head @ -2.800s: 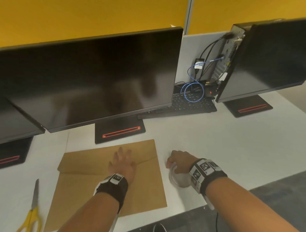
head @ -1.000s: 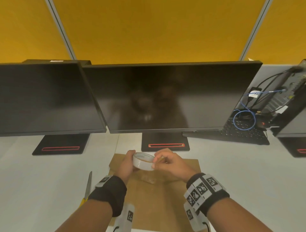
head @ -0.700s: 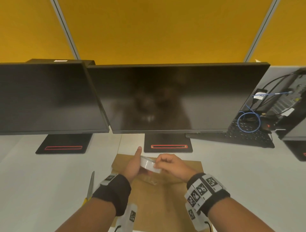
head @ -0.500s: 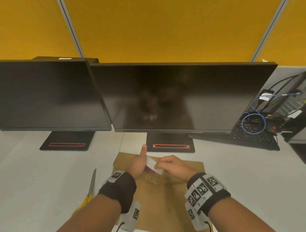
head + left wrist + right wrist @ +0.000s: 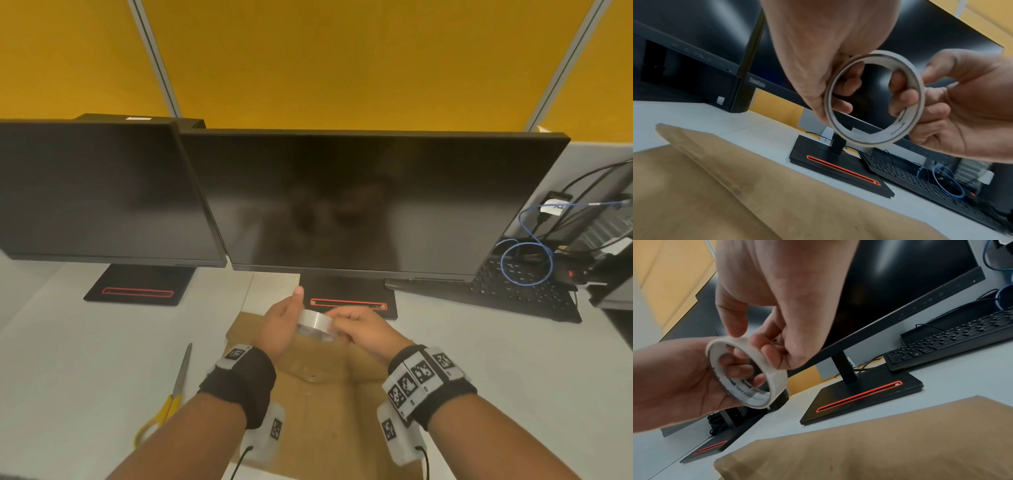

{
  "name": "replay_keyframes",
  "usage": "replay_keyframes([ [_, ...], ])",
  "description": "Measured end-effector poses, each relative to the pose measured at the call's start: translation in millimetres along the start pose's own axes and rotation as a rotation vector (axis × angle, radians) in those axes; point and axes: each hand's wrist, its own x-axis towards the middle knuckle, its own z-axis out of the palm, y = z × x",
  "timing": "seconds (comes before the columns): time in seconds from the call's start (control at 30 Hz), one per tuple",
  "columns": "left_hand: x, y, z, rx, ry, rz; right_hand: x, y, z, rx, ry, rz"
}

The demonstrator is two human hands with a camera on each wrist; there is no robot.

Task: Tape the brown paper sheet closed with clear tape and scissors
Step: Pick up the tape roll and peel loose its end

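The folded brown paper sheet [image 5: 329, 404] lies flat on the white desk in front of me, its flap edge across the middle. Above it both hands hold a roll of clear tape [image 5: 314, 325]. My left hand [image 5: 281, 327] grips the roll [image 5: 873, 99] with fingers curled through its core and the thumb up. My right hand [image 5: 366, 330] pinches the outer rim of the roll [image 5: 748, 371] with thumb and fingertips. The yellow-handled scissors [image 5: 168, 397] lie on the desk to the left of the sheet, blades pointing away from me.
Two dark monitors [image 5: 370, 202] stand on black bases [image 5: 349, 298] just behind the sheet. A black keyboard [image 5: 513, 291] with blue and black cables [image 5: 527, 260] lies at the back right. White desk [image 5: 78, 359] surface lies to either side.
The right hand picked the roll up from the desk beside the sheet and the left hand left the sheet to join it. Over the last second both hands have turned and tilted the roll.
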Motion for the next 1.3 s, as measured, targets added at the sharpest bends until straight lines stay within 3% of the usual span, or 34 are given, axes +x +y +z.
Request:
replay_keyframes([
  [0.17, 6.8, 7.8, -1.8, -0.035, 0.03, -0.076, 2.1, -4.9, -9.5, 0.026, -0.073, -0.021],
  [0.33, 8.4, 12.8, -1.8, -0.323, 0.03, -0.24, 2.6, -10.9, -15.5, 0.076, -0.089, -0.011],
  [0.4, 7.7, 12.8, -1.1, -0.223, 0.035, -0.196, 1.3, -13.3, -15.1, 0.06, -0.081, -0.024],
  [0.5, -0.5, 20.3, -1.0, 0.031, 0.072, -0.019, -0.5, -16.8, -13.1, -0.027, -0.037, -0.053],
  [0.6, -7.3, 23.0, 3.2, 0.105, 0.032, 0.078, -1.5, -20.1, -8.5, -0.06, -0.026, -0.042],
  [0.93, 15.8, 8.4, -25.1, -0.049, 0.021, -0.074, 6.6, -29.4, 5.1, 0.032, -0.064, -0.04],
  [1.3, 26.2, 11.8, -54.0, 0.041, -0.103, 0.085, 17.9, -51.9, 40.4, -0.031, 0.006, 0.067],
])
